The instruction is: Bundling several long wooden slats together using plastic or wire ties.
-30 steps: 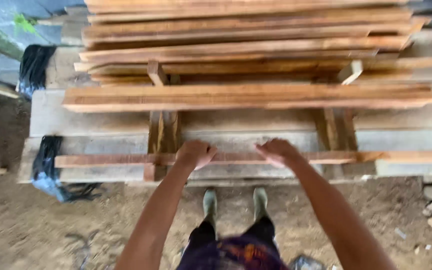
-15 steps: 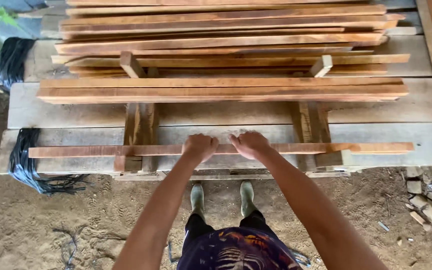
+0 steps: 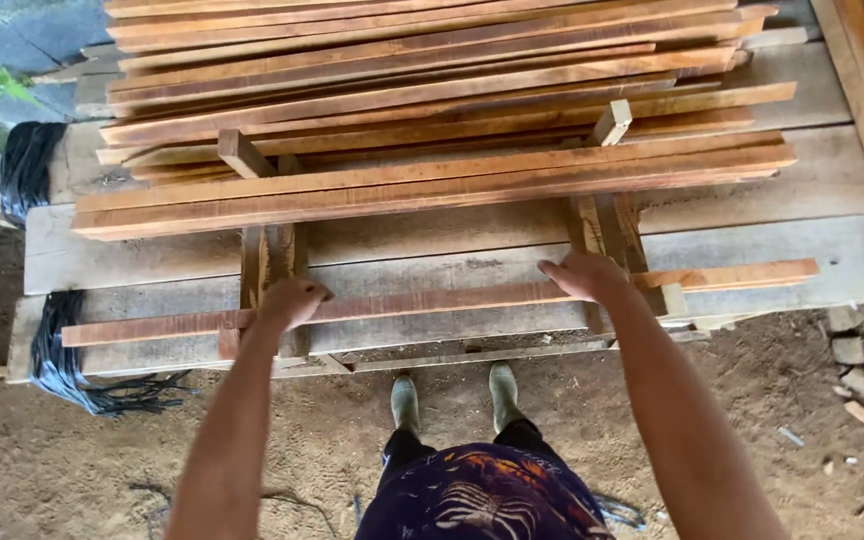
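Spread wider apart since earlier: left hand (image 3: 290,303) and right hand (image 3: 584,276), each grip closed on long reddish-brown slat (image 3: 432,302), lying level across lower-centre bench (image 3: 852,270).

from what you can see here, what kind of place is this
Probably an outdoor timber yard or sawmill stacking area. Rough-sawn reddish planks are stacked in layers on cross spacers, the ground is bare dirt, and both hands grip a long plank.
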